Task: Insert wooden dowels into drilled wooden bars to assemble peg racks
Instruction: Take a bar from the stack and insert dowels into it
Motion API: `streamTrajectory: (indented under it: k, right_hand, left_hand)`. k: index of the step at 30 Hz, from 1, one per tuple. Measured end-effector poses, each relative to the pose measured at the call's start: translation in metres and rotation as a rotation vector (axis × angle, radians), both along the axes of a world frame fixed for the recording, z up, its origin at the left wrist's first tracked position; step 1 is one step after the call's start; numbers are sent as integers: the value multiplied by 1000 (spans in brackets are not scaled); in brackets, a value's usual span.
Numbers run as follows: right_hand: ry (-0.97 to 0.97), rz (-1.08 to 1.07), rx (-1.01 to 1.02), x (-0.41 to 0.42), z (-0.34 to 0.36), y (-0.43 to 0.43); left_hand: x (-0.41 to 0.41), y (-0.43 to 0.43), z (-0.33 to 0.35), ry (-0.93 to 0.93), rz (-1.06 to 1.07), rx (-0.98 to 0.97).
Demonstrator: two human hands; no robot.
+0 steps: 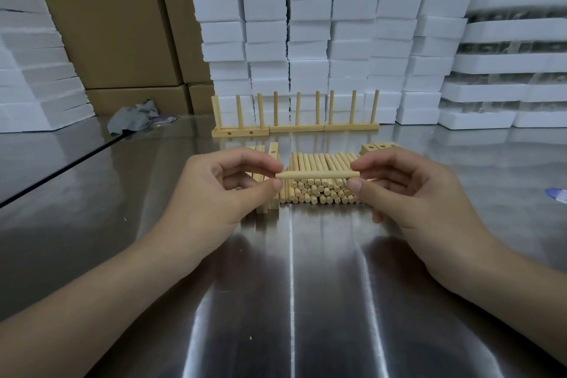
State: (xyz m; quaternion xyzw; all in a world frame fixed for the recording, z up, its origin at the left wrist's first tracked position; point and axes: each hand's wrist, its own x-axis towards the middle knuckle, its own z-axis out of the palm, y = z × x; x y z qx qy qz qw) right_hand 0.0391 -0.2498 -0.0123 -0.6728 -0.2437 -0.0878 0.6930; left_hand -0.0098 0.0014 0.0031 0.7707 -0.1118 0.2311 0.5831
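Observation:
A single wooden dowel [317, 174] is held level above the table, pinched at its left end by my left hand [221, 193] and at its right end by my right hand [408, 193]. Right behind it lies a pile of loose dowels [316, 190]. Several drilled wooden bars [273, 178] stand on edge at the pile's left, partly hidden by my left hand. Two more drilled bars [379, 147] lie at the pile's far right. Three assembled peg racks [294, 127], each with three upright pegs, stand in a row further back.
The work surface is a shiny metal table [291, 285]. Stacks of white foam blocks [322, 24] rise behind the racks and at the left [30, 70]. Cardboard boxes [122, 24] and a crumpled grey cloth [135, 118] sit at back left. A blue-white item [557, 194] lies far right.

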Motion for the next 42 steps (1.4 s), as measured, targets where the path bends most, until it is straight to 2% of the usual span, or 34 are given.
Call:
streamTrajectory:
  k: [5,8,11,16,19,26,29,32,36,39,42]
  right_hand:
    - [-64,41,-109,-5,2,0]
    - [-15,-7,-3,-2,-1,1]
    - [46,-45,44,0,-3,1]
    - [33,-47,32,0,-3,1]
    - [34,-53,29,0,-3,1]
    - [28,-70,27,-1,-2,1]
    - [3,-108,27,-2,-1,-1]
    - [-37,-149,90,-4,2,-1]
    - [-63,-211,183,-6,8,-2]
    - [-101,-249,180,-8,10,-3]
    - [-135,-243,165,-11,10,-4]
  left_hand:
    - [-1,1,-1,-20,17,108]
    - [1,7,-3,-68,164,226]
    - [3,12,-2,-86,302,409]
    - [2,10,-8,32,269,795]
    - [3,10,-8,11,283,854]
    - [1,10,-5,-226,331,924]
    - [0,8,-1,-397,351,852]
    - [-3,9,1,-476,356,641]
    - [-5,9,9,-390,331,268]
    - [-6,6,14,-300,240,97]
    - [-8,0,14,-139,42,-20]
